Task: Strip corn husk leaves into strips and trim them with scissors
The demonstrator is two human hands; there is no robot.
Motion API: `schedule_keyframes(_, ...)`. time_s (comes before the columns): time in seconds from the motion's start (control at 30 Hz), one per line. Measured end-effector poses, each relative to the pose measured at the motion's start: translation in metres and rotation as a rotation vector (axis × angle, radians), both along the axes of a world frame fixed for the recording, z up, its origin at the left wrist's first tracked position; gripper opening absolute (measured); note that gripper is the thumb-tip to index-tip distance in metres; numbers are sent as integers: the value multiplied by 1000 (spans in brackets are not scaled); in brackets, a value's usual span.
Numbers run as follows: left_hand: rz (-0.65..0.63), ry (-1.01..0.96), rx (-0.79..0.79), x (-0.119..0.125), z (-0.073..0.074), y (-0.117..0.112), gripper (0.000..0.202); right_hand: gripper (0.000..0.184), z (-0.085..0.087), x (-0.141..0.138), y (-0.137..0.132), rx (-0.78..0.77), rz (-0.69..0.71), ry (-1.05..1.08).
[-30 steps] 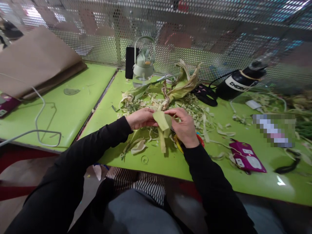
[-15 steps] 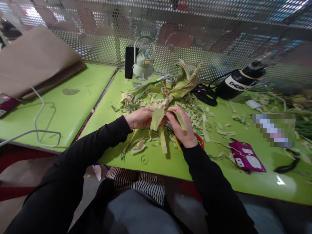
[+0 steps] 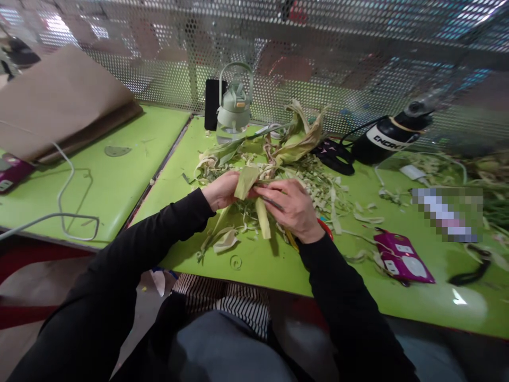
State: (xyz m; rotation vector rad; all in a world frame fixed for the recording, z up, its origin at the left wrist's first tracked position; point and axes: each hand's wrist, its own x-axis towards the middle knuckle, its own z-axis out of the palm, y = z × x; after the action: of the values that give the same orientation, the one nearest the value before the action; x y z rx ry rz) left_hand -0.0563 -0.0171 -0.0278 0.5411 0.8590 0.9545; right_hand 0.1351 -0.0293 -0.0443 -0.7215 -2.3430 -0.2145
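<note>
My left hand (image 3: 223,191) is closed on a pale green corn husk strip (image 3: 246,182), which folds up over its fingers. Close against it, my right hand (image 3: 292,207) pinches the husk at the point where both sets of fingertips meet. A dark grey sliver shows between the right fingers; I cannot tell what it is. Another husk strip (image 3: 263,218) hangs down below the hands. Under the right wrist lie red and yellow loops (image 3: 325,228), partly hidden. Shredded husk (image 3: 318,185) and a bundle of whole husks (image 3: 298,143) lie just beyond the hands.
A pale green bottle (image 3: 234,109) and a phone (image 3: 212,103) stand at the back, before a perforated metal screen (image 3: 159,69). To the right are a black bottle (image 3: 382,139) and a purple pouch-like item (image 3: 403,257). Brown paper (image 3: 67,101) and a white cable (image 3: 66,196) occupy the left.
My right hand has moved left and turned, its fingers now close together at the left hand. The folded husk strip has shifted slightly left and up; the right-hand strip no longer drapes over my fingers.
</note>
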Motion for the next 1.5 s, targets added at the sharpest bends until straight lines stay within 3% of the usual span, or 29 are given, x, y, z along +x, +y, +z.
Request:
schedule_keyframes(0.1, -109, 35, 42, 0, -5, -2, 27, 17, -1, -1, -1, -98, 12, 207)
schedule_keyframes(0.23, -205, 91, 97, 2, -11, -4, 15, 9, -3, -4, -3, -149, -114, 338)
schedule_keyframes(0.33, -204, 144, 101, 4, -12, -5, 16, 9, -4, -7, -4, -310, -194, 439)
schedule_keyframes(0.47, -251, 189, 144, 2, -11, -5, 13, 11, -5, -11, -5, -570, -172, 536)
schedule_keyframes(0.53, -306, 209, 181, 1, -11, -5, 13, 11, -5, -12, -5, -616, -182, 522)
schedule_keyframes(0.8, -403, 151, 243, 0, -7, -9, 6, 8, -9, -13, -5, -465, -351, 472)
schedule_keyframes(1.03, -266, 207, 184, 6, -6, -13, 14, 20, -11, -20, -7, -549, -334, 648)
schedule_keyframes(1.23, -219, 166, 69, 3, -5, -8, 19, 26, -13, -23, -15, -285, -234, 619)
schedule_keyframes(1.37, -305, 287, 203, 3, -8, -7, 16, 29, -13, -20, -17, -310, -176, 503)
schedule_keyframes(1.5, -301, 397, 359, 8, -13, -9, 11, 15, -8, -16, -12, -356, -197, 399)
